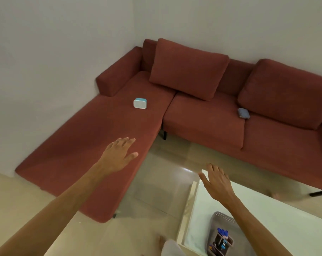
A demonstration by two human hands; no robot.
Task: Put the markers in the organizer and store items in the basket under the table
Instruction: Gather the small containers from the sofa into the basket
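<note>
markers are standing in the organizer on the white table, nearest. both the left hand and right hand are hovering open and empty. farther off, a small speaker and pouch are lying on the sofa; reaching across risks an overbalanced, fumbled grab.

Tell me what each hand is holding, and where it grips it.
Nothing is held. The left hand is open with fingers spread above the sofa; the right hand is open above the table.
</note>
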